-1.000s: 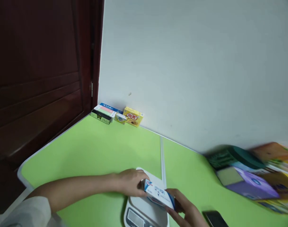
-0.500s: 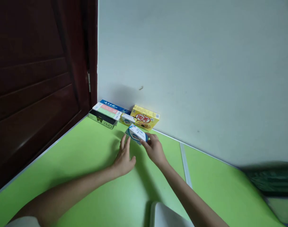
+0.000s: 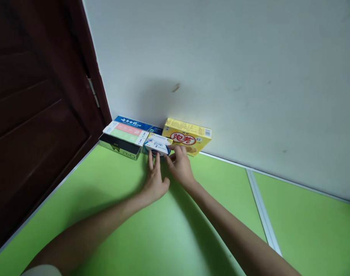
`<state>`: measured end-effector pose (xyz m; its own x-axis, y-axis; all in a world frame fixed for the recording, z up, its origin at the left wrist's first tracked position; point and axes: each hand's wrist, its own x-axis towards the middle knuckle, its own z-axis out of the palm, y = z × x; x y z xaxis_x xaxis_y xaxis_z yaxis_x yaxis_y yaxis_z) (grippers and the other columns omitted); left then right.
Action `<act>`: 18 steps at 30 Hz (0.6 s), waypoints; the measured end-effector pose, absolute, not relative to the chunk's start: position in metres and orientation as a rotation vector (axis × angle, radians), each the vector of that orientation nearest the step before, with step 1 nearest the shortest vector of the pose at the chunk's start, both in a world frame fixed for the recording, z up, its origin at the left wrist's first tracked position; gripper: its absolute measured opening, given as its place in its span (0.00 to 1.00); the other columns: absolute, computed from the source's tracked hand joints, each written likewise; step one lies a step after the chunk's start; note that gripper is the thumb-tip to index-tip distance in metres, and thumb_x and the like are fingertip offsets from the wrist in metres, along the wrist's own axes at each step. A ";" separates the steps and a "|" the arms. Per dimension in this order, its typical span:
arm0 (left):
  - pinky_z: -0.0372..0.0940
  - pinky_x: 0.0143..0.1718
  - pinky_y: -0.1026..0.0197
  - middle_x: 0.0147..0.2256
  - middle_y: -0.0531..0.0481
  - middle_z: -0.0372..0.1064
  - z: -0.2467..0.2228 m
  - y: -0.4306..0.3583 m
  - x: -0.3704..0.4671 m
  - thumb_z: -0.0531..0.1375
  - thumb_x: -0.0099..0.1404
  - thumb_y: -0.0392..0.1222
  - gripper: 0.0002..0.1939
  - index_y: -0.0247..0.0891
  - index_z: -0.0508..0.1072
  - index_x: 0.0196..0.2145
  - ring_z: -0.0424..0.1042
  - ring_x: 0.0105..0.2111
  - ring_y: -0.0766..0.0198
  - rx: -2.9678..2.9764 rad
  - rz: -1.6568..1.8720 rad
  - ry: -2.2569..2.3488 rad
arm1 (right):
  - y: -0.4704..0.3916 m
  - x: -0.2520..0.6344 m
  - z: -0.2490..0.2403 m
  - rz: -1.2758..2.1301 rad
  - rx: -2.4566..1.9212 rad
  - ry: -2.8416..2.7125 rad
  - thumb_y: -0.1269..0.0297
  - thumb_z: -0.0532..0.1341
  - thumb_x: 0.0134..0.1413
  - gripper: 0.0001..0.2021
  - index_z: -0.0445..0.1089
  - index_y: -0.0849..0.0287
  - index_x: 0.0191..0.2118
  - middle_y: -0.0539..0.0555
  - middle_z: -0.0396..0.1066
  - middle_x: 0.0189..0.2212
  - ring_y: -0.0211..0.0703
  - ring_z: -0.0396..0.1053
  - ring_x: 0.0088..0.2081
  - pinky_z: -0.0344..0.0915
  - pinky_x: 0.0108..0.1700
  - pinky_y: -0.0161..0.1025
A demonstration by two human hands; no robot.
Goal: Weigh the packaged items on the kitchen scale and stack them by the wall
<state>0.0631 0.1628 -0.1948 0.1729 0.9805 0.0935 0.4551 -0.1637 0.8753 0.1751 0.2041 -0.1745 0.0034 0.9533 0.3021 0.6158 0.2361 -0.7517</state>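
A small white-and-blue box (image 3: 156, 146) stands at the front of a group of boxes by the wall. My right hand (image 3: 179, 165) grips its right end between thumb and fingers. My left hand (image 3: 155, 184) is open, its outstretched fingertips against the front face of the box, the thumb apart. Close behind is another small box with a yellow edge (image 3: 161, 138), mostly hidden. To the left lie a pink-and-green striped box (image 3: 125, 132) and a black-topped box (image 3: 119, 146). A large yellow box (image 3: 189, 137) leans behind my right hand.
A long blue box (image 3: 133, 123) lies along the pale wall (image 3: 235, 76) at the back. A dark red door (image 3: 39, 115) borders the left edge of the green tabletop (image 3: 111, 184). A pale strip (image 3: 263, 211) crosses the tabletop on the right.
My right hand has moved the white-and-blue box forward and left, up against the other boxes. My left fingertips now meet its front. The view has shifted, and the white object at the bottom is out of sight.
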 end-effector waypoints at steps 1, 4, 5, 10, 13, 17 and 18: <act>0.43 0.63 0.48 0.65 0.41 0.15 -0.194 0.163 0.063 0.55 0.51 0.26 0.47 0.40 0.35 0.63 0.29 0.65 0.50 1.730 0.914 1.381 | 0.205 0.175 -0.174 0.524 -1.477 -1.712 0.68 0.55 0.53 0.11 0.63 0.60 0.44 0.58 0.61 0.43 0.40 0.67 0.28 0.68 0.35 0.42; 0.43 0.63 0.49 0.65 0.37 0.15 -0.190 0.165 0.064 0.55 0.51 0.26 0.46 0.35 0.36 0.63 0.29 0.65 0.50 1.725 0.872 1.411 | 0.206 0.174 -0.171 0.549 -1.540 -1.744 0.70 0.54 0.53 0.13 0.62 0.62 0.47 0.60 0.59 0.46 0.41 0.68 0.31 0.67 0.39 0.42; 0.44 0.62 0.49 0.65 0.35 0.16 -0.187 0.165 0.064 0.55 0.51 0.26 0.46 0.34 0.37 0.63 0.30 0.65 0.49 1.716 0.852 1.424 | 0.205 0.174 -0.168 0.568 -1.561 -1.754 0.71 0.55 0.53 0.15 0.61 0.62 0.48 0.61 0.59 0.47 0.41 0.68 0.32 0.67 0.40 0.42; 0.45 0.62 0.51 0.65 0.30 0.19 -0.159 0.147 0.059 0.54 0.54 0.27 0.38 0.26 0.43 0.61 0.35 0.65 0.47 1.770 0.689 1.431 | 0.172 0.189 -0.143 0.637 -1.576 -1.814 0.72 0.56 0.52 0.18 0.61 0.67 0.50 0.64 0.63 0.47 0.41 0.70 0.33 0.68 0.40 0.43; 0.45 0.62 0.51 0.65 0.29 0.30 -0.135 0.115 0.056 0.53 0.58 0.31 0.30 0.25 0.53 0.58 0.40 0.64 0.48 1.945 0.498 1.330 | 0.120 0.207 -0.124 0.723 -1.526 -1.923 0.75 0.56 0.50 0.13 0.69 0.65 0.43 0.59 0.71 0.38 0.42 0.71 0.35 0.68 0.40 0.41; 0.55 0.56 0.51 0.53 0.37 0.63 -0.099 0.053 0.059 0.55 0.59 0.39 0.20 0.33 0.67 0.49 0.60 0.55 0.50 2.095 0.271 1.040 | 0.021 0.235 -0.098 0.847 -1.490 -2.120 0.74 0.58 0.48 0.15 0.71 0.63 0.44 0.60 0.73 0.41 0.47 0.71 0.42 0.66 0.45 0.42; 0.57 0.53 0.51 0.48 0.40 0.68 -0.090 0.035 0.063 0.55 0.59 0.42 0.17 0.36 0.70 0.46 0.63 0.52 0.51 2.136 0.205 0.944 | -0.005 0.241 -0.090 0.873 -1.472 -2.166 0.73 0.58 0.49 0.14 0.72 0.62 0.44 0.59 0.74 0.41 0.47 0.71 0.42 0.66 0.45 0.42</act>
<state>0.0627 0.0350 -0.0900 0.7113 0.6861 -0.1530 0.5609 -0.4227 0.7118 0.2414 -0.0048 -0.0900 -0.3798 0.9245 -0.0337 0.6891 0.2585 -0.6770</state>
